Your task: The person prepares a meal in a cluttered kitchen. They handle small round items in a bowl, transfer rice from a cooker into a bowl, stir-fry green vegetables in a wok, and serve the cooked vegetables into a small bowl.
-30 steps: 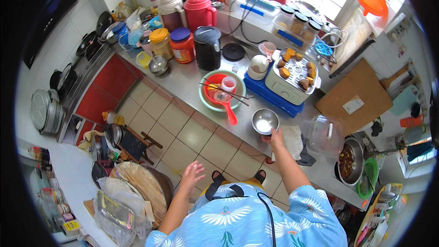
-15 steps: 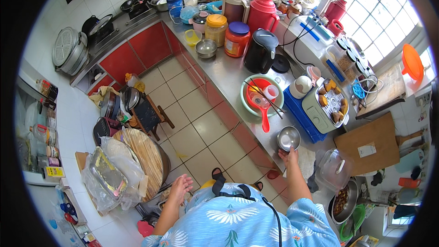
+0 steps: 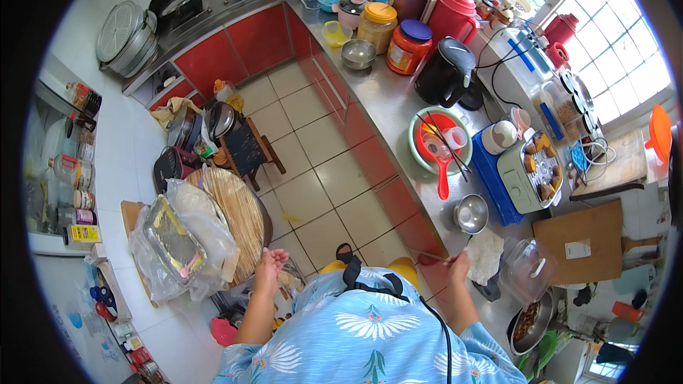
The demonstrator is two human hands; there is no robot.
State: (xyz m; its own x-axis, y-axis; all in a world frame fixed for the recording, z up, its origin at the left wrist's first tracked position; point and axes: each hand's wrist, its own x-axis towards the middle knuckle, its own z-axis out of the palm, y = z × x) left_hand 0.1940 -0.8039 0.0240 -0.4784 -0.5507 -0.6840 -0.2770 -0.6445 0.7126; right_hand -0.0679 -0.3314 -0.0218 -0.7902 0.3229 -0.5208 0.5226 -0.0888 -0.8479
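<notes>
My right hand [image 3: 457,264] is at the front edge of the steel counter, its fingers closed at a thin bar or edge by the red cabinet front. What exactly they grip is too small to make out. Just beyond it a small steel bowl [image 3: 471,214] stands on the counter, apart from my hand. A whitish cloth [image 3: 485,257] lies to the right of the hand. On my other side, my left hand [image 3: 271,264] hangs open in the air with nothing in it, fingers loosely bent, near the round wooden board [image 3: 231,222].
Farther along the counter stand a green basin [image 3: 413,144] holding a red strainer, a pale green steamer [image 3: 519,188] with food pieces, and a black kettle [image 3: 442,75]. A clear lid [image 3: 523,274] and a steel pan [image 3: 538,323] are at the right. A stool [image 3: 245,153] stands left.
My right hand has let go of the steel bowl and drawn back to the counter's front edge. The bowl stays on the counter. The whole view has shifted somewhat.
</notes>
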